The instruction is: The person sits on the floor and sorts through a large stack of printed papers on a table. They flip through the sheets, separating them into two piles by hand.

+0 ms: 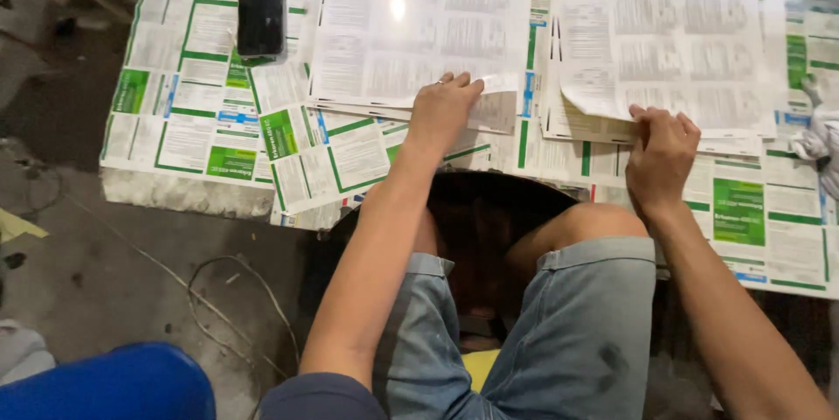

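My left hand (444, 108) rests palm down on the near edge of a stack of white printed sheets (419, 27), fingers pinching a folded corner of the top sheet. My right hand (662, 153) grips the near left corner of a second stack of white printed sheets (673, 44), lifting that edge slightly. Both stacks lie on a low work surface (201, 136) covered with green-and-white printed paper. My knees in denim shorts (577, 315) sit under its near edge.
A black phone (261, 14) lies face up at the far left of the surface. A blue rounded object (114, 382) sits at the lower left on the grey floor, near a thin loose wire (227, 289). White crumpled material (821, 136) shows at the right edge.
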